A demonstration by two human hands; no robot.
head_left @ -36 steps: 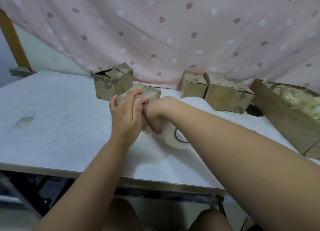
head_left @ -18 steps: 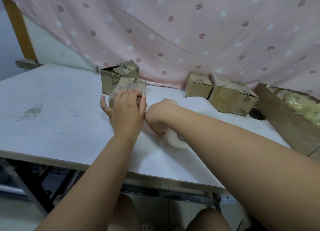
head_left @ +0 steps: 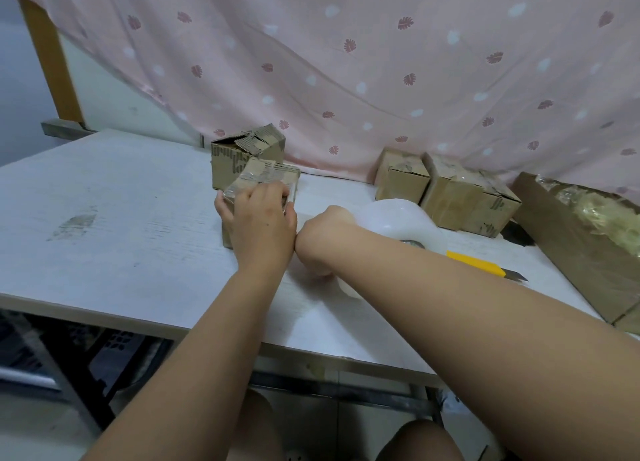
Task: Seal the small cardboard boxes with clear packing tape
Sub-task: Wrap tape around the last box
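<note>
We see the left hand (head_left: 260,225) laid over the near face of a small cardboard box (head_left: 266,178) that stands on the white bench (head_left: 110,225). Its fingers bend over the box's top edge and its thumb presses the left side, so it holds the box steady. Glossy clear tape already runs across the top of this box, which sits a little left of the middle of the bench and well back from the near edge.

Just beside it, almost touching, the right hand (head_left: 320,244) is closed with its knuckles up, its fingers curled down round the near rim of a roll of clear packing tape (head_left: 398,218). The roll rests tilted on the bench behind the wrist. We cannot see the fingertips clearly.

Directly behind the held box stands an open box (head_left: 242,154) with torn, raised flaps. Further right, against the pink leaf-print curtain (head_left: 346,62), we find two closed boxes (head_left: 401,178) side by side. A yellow utility knife (head_left: 483,264) lies on the bench beyond the right forearm, blade pointing right. At the far right a large carton (head_left: 568,246) holds crumpled clear plastic
</note>
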